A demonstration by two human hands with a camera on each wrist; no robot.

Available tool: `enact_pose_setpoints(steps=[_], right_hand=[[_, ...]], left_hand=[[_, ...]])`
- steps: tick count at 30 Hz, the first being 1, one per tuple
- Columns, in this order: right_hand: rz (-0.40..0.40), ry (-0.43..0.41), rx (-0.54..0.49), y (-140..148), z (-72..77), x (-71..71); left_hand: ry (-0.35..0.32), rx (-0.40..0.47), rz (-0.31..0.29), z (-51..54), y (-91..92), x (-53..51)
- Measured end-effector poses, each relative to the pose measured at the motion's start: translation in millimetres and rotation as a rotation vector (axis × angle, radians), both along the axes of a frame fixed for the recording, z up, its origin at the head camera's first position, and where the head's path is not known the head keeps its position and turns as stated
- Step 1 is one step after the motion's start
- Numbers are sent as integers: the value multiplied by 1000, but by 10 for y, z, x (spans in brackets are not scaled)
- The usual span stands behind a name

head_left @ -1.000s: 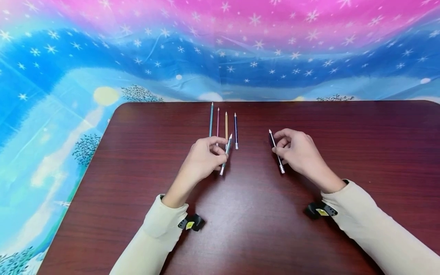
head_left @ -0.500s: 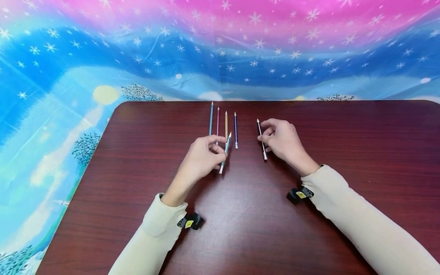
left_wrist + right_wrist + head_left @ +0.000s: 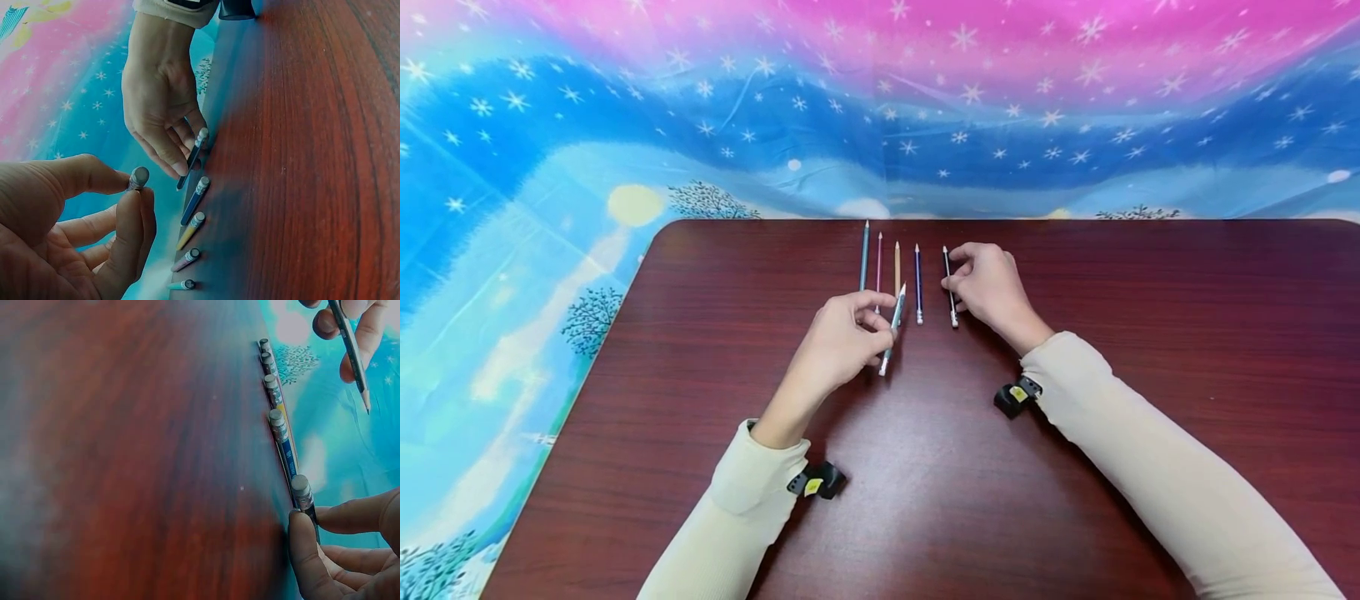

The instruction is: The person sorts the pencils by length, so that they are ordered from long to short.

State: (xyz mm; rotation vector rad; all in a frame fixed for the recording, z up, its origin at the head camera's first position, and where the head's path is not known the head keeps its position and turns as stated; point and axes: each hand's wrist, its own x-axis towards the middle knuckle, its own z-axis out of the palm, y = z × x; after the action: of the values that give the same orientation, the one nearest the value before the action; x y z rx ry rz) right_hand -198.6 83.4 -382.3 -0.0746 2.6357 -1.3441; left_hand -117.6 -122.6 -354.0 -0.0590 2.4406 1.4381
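In the head view my left hand (image 3: 842, 342) pinches a green pencil (image 3: 898, 315) between thumb and fingers, tip pointing away from me. It hovers over the lower ends of the pencils behind it. My right hand (image 3: 992, 283) pinches a black pencil (image 3: 953, 310) with a white eraser, at the right end of a row. Beside it lie a dark blue pencil (image 3: 918, 283), a yellow pencil (image 3: 897, 260), a pink pencil (image 3: 879, 265) and a light blue pencil (image 3: 864, 257), all tips away. My left hand partly hides the three leftmost. Whether the black pencil touches the table, I cannot tell.
The dark red wooden table (image 3: 940, 500) ends just beyond the pencil tips. Behind it hangs a pink and blue cloth (image 3: 970, 108) with snowflakes. Each wrist carries a small black camera, the left one (image 3: 827, 481) and the right one (image 3: 1011, 400).
My right hand has carried the black pencil left and away from me, to beside the dark blue pencil, and it now stands nearly parallel to the row. My left hand has stayed nearly still.
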Motion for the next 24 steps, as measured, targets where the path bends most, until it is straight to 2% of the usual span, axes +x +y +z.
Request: enact_pose_setpoints(steps=[9,24], right_hand=[[-14,-30,19,-90,7,-56],[9,-11,141,-139,12,-87]], left_hand=[[11,11,1,6,-5,-4],[18,25,1,-2,-7,1]])
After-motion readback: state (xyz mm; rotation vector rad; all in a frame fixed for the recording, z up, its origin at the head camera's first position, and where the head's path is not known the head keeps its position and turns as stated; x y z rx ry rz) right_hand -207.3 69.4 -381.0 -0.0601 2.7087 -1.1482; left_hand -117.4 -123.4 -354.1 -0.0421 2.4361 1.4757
